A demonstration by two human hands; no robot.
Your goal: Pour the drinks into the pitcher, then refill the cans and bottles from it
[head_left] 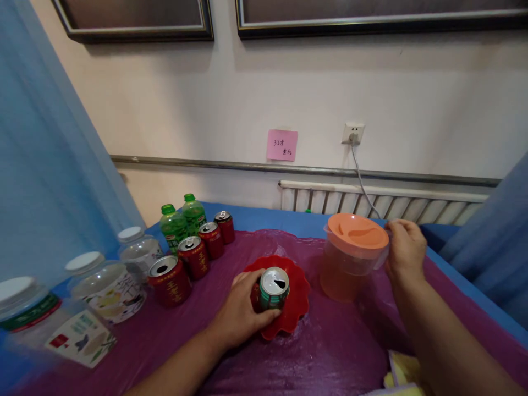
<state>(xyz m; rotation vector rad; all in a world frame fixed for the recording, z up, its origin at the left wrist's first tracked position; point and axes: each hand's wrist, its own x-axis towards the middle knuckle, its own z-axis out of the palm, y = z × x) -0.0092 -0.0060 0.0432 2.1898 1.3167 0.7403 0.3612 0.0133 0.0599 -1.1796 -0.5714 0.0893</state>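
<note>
My left hand (243,308) is wrapped round a green drink can (274,291) with an opened top. The can stands upright over a red scalloped dish (297,297); its base is hidden, so I cannot tell whether it touches the dish. To the right, a clear plastic pitcher (342,275) with an orange lid (357,232) contains a pale orange-brown liquid. Closed at the pitcher's right side, my right hand (406,247) grips its handle, which the fingers mostly cover.
Several red cans (170,283) line the left, with two green bottles (173,225) behind. White-lidded clear jars (107,286) stand farther left. A yellow cloth (404,374) lies at the front right. Purple sheeting (330,346) covers the blue table; a radiator (388,201) is behind it.
</note>
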